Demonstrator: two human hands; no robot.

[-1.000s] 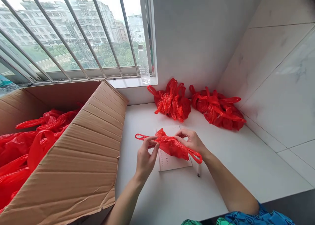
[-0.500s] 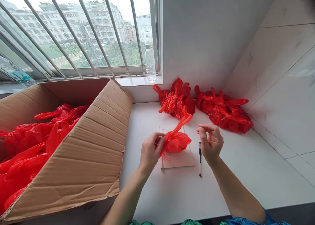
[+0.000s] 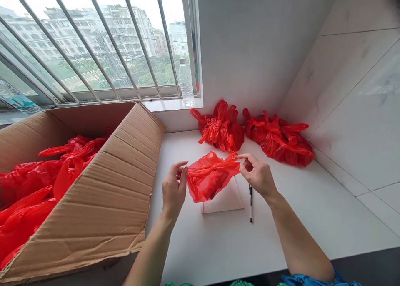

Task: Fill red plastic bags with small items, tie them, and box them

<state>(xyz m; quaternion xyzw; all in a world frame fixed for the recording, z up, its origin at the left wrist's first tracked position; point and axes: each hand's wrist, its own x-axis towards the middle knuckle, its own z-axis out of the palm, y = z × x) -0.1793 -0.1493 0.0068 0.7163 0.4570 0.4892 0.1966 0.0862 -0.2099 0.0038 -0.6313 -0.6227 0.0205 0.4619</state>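
Note:
A red plastic bag [image 3: 212, 177] is stretched sideways between my two hands, above a pale notebook [image 3: 223, 202] on the white table. My left hand [image 3: 175, 188] pinches one end of it between thumb and fingers. The opposite end is gripped by my right hand [image 3: 258, 173]. Something darker shows through the thin plastic, but I cannot make out what it is. Below my right hand lies a black-capped pen [image 3: 251, 204], beside the notebook.
A cardboard box [image 3: 103, 186] with several red bags [image 3: 40, 181] stands at the left. Two heaps of red bags, one nearer [image 3: 221, 127] and one farther right [image 3: 279, 140], lie against the wall. A clear bottle [image 3: 186, 84] is on the sill by the barred window.
My right hand has taken hold of the bag's free end. The hands have drawn apart, my left hand moving left, and the bag is now spread wide. The view has shifted slightly right.

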